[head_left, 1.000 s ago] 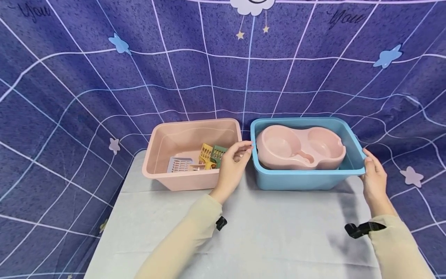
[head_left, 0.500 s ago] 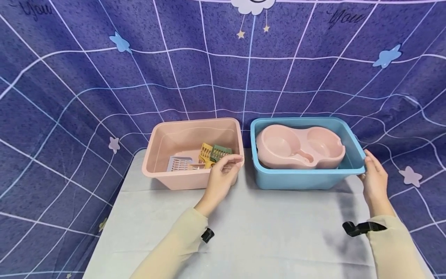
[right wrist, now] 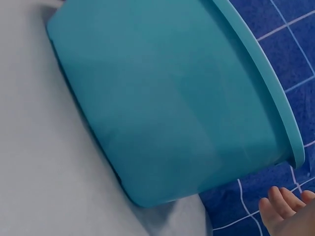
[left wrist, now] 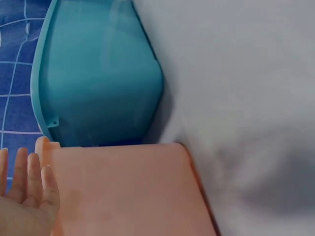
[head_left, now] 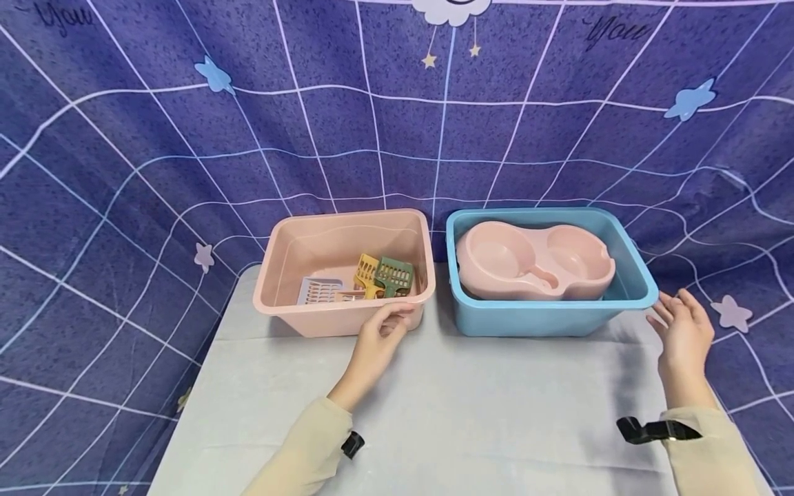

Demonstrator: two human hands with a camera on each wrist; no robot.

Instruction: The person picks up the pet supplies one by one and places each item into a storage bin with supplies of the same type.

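Observation:
A pink plastic bin stands on the left and a blue plastic bin on the right. Slotted litter scoops lie in the pink bin: a pale lavender one, a yellow one, a green one, and part of a peach one. Inside the blue bin sits a pink double pet bowl. My left hand is at the pink bin's front right corner, fingers loosely bent and holding nothing; contact is unclear. Beside the blue bin's right end, my right hand has loose, spread fingers.
Both bins stand on a grey cloth-covered table, with a narrow gap between them. Close behind hangs a dark blue curtain with grid lines and stars, which also lines both sides.
My left hand has moved from between the bins leftward and down to the pink bin's front corner. My right hand has let go of the blue bin's rim and moved slightly right and down.

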